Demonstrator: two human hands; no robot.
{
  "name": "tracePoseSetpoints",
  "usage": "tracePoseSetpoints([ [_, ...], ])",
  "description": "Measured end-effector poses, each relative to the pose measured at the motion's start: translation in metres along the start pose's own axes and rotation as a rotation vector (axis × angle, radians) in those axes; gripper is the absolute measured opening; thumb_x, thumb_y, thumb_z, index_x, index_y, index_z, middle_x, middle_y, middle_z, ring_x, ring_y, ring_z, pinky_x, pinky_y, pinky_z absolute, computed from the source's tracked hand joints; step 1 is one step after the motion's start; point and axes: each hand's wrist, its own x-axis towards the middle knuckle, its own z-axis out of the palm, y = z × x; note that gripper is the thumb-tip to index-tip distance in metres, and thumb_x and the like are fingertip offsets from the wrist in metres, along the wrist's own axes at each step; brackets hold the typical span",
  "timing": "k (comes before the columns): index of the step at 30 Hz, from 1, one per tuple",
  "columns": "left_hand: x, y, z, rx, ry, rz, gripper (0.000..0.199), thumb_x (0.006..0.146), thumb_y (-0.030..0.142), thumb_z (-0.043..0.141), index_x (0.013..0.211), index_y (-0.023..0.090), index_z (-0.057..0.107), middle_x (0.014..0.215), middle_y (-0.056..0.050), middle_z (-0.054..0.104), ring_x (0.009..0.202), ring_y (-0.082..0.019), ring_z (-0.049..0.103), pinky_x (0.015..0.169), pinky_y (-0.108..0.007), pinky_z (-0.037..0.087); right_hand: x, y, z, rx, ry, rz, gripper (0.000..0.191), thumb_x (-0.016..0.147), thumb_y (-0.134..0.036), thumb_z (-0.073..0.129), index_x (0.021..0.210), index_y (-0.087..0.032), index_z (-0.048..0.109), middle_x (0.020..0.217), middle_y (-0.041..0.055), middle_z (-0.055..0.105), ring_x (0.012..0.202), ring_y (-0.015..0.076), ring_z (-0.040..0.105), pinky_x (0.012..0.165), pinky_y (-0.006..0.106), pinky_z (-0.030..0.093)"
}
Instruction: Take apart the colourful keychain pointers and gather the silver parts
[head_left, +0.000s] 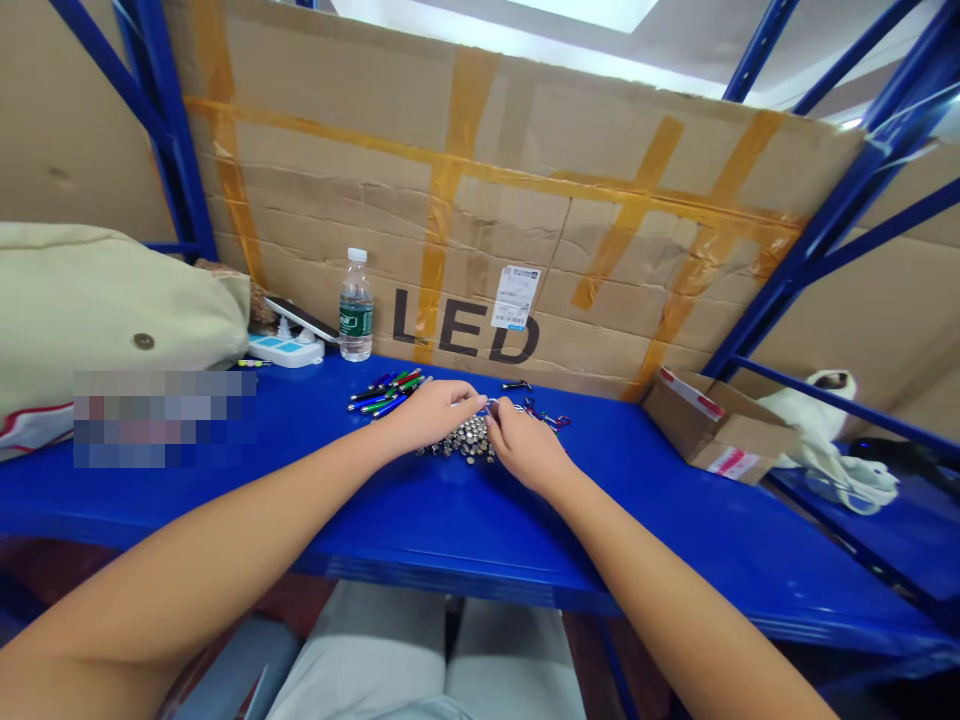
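Both of my hands meet over the middle of the blue table (pixel 450 520), just above a pile of small silvery metal pieces (pixel 466 438). The fingers of my left hand (pixel 431 412) are pinched together at its right end. My right hand (pixel 525 445) is closed close beside it, thumb and fingertips together. Something small and pale shows between the fingertips, too small to make out. Several coloured pens (pixel 386 392) lie behind my left hand. Behind my right hand are small clip-like items (pixel 555 421), partly hidden by it.
A water bottle (pixel 356 310) and a white power strip (pixel 286 348) with a phone stand at the back left, beside a pale bag (pixel 112 300). An open cardboard box (pixel 720 425) sits at the right. A large cardboard sheet (pixel 337 210) closes off the back.
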Motion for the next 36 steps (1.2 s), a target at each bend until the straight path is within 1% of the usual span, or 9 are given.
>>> tracePoseSetpoints([
  [6,0.001,-0.005,0.004,0.023,-0.037,0.012,0.038,0.089,0.046,0.041,0.088,0.018,0.066,0.088,-0.002,0.07,0.084,-0.019,0.061,0.078,-0.029,0.045,-0.001,0.001,-0.001,0.004,-0.038,0.013,0.026,0.097,-0.033,0.027,0.108,-0.016,0.045,0.094,0.012,0.069,0.08,0.0229,0.065,0.068,0.029,0.039],
  [13,0.002,-0.003,0.008,0.082,0.0,0.027,0.037,0.089,0.046,0.041,0.087,0.018,0.064,0.09,-0.002,0.068,0.087,-0.019,0.059,0.078,-0.029,0.044,0.003,0.004,0.002,0.028,0.037,0.029,0.024,0.093,-0.028,0.032,0.103,-0.015,0.049,0.089,0.0131,0.067,0.075,0.0246,0.064,0.064,0.03,0.038],
  [17,0.0,0.001,0.013,0.106,0.014,0.027,0.036,0.091,0.044,0.037,0.084,0.018,0.061,0.08,0.0,0.065,0.078,-0.017,0.058,0.073,-0.027,0.043,0.006,0.01,0.005,0.246,0.083,0.003,0.02,0.092,-0.026,0.032,0.086,-0.018,0.049,0.081,0.0094,0.064,0.07,0.0199,0.057,0.06,0.028,0.033],
  [20,-0.001,0.006,0.016,0.099,0.02,0.054,0.035,0.093,0.04,0.035,0.082,0.018,0.059,0.079,0.0,0.064,0.075,-0.015,0.056,0.072,-0.026,0.042,0.008,0.012,0.008,0.465,0.178,-0.022,0.021,0.091,-0.025,0.03,0.073,-0.021,0.04,0.071,0.0037,0.057,0.064,0.0161,0.049,0.058,0.026,0.031],
  [25,-0.003,0.008,0.02,0.131,0.052,0.09,0.032,0.094,0.037,0.035,0.084,0.019,0.059,0.081,-0.001,0.065,0.076,-0.016,0.057,0.07,-0.026,0.041,0.01,0.007,0.016,0.681,0.283,-0.021,0.021,0.089,-0.023,0.029,0.068,-0.023,0.03,0.065,-0.0004,0.049,0.06,0.0146,0.043,0.057,0.026,0.03],
  [27,-0.003,0.008,0.021,0.146,0.062,0.089,0.033,0.094,0.037,0.034,0.084,0.019,0.059,0.081,-0.001,0.065,0.076,-0.017,0.057,0.07,-0.027,0.041,0.01,0.006,0.018,0.649,0.292,-0.012,0.02,0.089,-0.023,0.028,0.07,-0.023,0.033,0.066,0.0002,0.05,0.06,0.0152,0.044,0.057,0.026,0.03],
  [30,-0.004,0.009,0.019,0.208,0.051,0.074,0.036,0.095,0.039,0.032,0.081,0.019,0.059,0.079,-0.002,0.066,0.074,-0.018,0.059,0.069,-0.027,0.041,0.008,0.005,0.016,0.466,0.241,0.043,0.018,0.091,-0.024,0.029,0.078,-0.021,0.042,0.069,0.0031,0.056,0.062,0.0166,0.048,0.058,0.027,0.029],
  [33,-0.004,0.011,0.016,0.397,0.027,0.04,0.039,0.095,0.042,0.03,0.083,0.019,0.059,0.079,-0.005,0.067,0.075,-0.02,0.061,0.066,-0.028,0.041,0.004,0.002,0.008,0.28,0.151,0.109,0.02,0.093,-0.027,0.031,0.089,-0.018,0.048,0.074,0.0059,0.061,0.065,0.0183,0.054,0.058,0.027,0.028],
  [36,-0.005,0.012,0.011,0.584,0.004,0.024,0.039,0.095,0.042,0.03,0.09,0.019,0.061,0.083,-0.008,0.068,0.077,-0.024,0.063,0.064,-0.029,0.042,0.002,0.0,0.002,0.191,0.101,0.123,0.023,0.094,-0.028,0.03,0.095,-0.018,0.05,0.08,0.0074,0.065,0.069,0.0192,0.058,0.059,0.027,0.029],
])
